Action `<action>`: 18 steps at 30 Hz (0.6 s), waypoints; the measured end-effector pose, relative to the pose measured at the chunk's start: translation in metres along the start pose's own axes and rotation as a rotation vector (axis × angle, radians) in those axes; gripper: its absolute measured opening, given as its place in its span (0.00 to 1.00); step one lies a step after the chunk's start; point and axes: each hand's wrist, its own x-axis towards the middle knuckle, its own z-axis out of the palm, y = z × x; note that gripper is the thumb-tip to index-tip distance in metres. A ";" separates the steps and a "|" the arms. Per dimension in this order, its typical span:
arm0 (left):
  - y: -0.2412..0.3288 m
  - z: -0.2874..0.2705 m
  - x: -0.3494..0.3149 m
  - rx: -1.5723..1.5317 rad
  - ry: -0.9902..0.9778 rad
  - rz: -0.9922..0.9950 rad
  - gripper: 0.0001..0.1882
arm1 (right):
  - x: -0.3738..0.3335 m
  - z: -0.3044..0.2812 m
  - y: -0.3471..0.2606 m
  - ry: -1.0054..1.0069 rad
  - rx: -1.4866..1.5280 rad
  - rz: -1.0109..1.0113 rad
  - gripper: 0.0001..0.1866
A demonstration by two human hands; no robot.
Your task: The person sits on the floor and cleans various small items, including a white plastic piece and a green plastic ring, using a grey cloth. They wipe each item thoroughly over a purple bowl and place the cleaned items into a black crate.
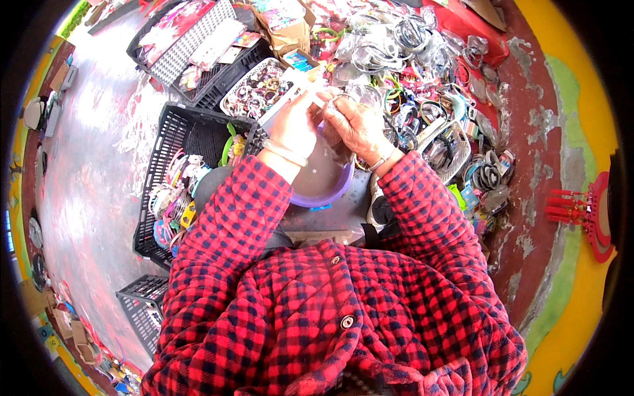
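My left hand [294,124], with a pale bangle at its wrist, and my right hand [360,125] are raised close together in front of me, fingers bent and pinched. Something small lies between the fingertips, but I cannot make out what it is. Below the right hand hangs a dark, partly see-through piece [338,146], perhaps wrapped in clear plastic. Directly under both hands sits a purple basin [340,193] with a greyish inside. Past the left hand stands a white basket [231,99] full of small, mixed-coloured hair ties.
A black crate [157,145] at left holds colourful headbands [178,191]. Farther back are another black crate [214,82] and a cardboard box [290,36]. At right spreads a heap of bagged hairbands [396,39], beside a white basket [456,155]. An empty-looking crate [142,303] stands lower left.
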 end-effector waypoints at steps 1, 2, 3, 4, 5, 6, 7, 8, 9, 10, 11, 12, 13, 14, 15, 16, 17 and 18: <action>-0.001 -0.004 0.002 -0.109 0.002 -0.063 0.15 | -0.001 0.004 0.002 0.015 0.033 -0.010 0.09; -0.004 -0.011 0.007 -0.218 0.004 -0.125 0.15 | -0.002 0.008 0.004 0.031 0.065 -0.020 0.09; -0.002 -0.010 0.009 -0.329 0.005 -0.188 0.15 | -0.002 0.010 0.005 0.046 0.096 -0.029 0.08; -0.001 -0.008 0.008 -0.352 0.030 -0.194 0.16 | -0.002 0.009 0.005 0.011 0.103 0.012 0.09; 0.001 -0.007 0.007 -0.376 0.056 -0.199 0.16 | -0.003 0.007 0.004 -0.025 0.111 0.053 0.09; 0.005 -0.004 0.006 -0.399 0.083 -0.203 0.17 | -0.004 0.007 0.006 -0.056 0.104 0.074 0.10; 0.006 -0.004 0.006 -0.418 0.091 -0.209 0.15 | -0.005 0.006 0.008 -0.087 0.097 0.094 0.10; 0.009 -0.006 0.008 -0.437 0.099 -0.215 0.14 | -0.006 0.007 0.013 -0.113 0.074 0.096 0.11; 0.012 -0.006 0.009 -0.458 0.106 -0.222 0.13 | -0.005 0.007 0.015 -0.138 0.050 0.098 0.11; 0.016 -0.005 0.008 -0.458 0.108 -0.215 0.13 | -0.005 0.005 0.014 -0.148 -0.005 0.046 0.11; 0.020 -0.003 0.008 -0.458 0.110 -0.208 0.13 | -0.004 0.002 0.013 -0.156 -0.060 -0.006 0.11; 0.024 -0.003 0.006 -0.457 0.112 -0.200 0.13 | -0.003 0.000 0.011 -0.165 -0.114 -0.059 0.10; 0.026 -0.009 0.007 -0.490 0.085 -0.205 0.14 | -0.003 -0.001 0.011 -0.190 -0.162 -0.078 0.10; 0.026 -0.020 0.009 -0.522 0.058 -0.210 0.14 | -0.002 -0.003 0.012 -0.215 -0.210 -0.097 0.09; 0.028 -0.023 0.010 -0.555 0.031 -0.214 0.15 | -0.002 -0.004 0.013 -0.240 -0.258 -0.116 0.08; 0.029 -0.023 0.011 -0.552 0.096 -0.261 0.17 | -0.002 -0.003 0.013 -0.231 -0.280 -0.133 0.08; 0.029 -0.026 0.011 -0.579 0.046 -0.290 0.17 | -0.003 -0.003 0.013 -0.221 -0.302 -0.150 0.07; 0.032 -0.030 0.012 -0.605 -0.002 -0.318 0.16 | -0.003 -0.002 0.013 -0.210 -0.322 -0.169 0.07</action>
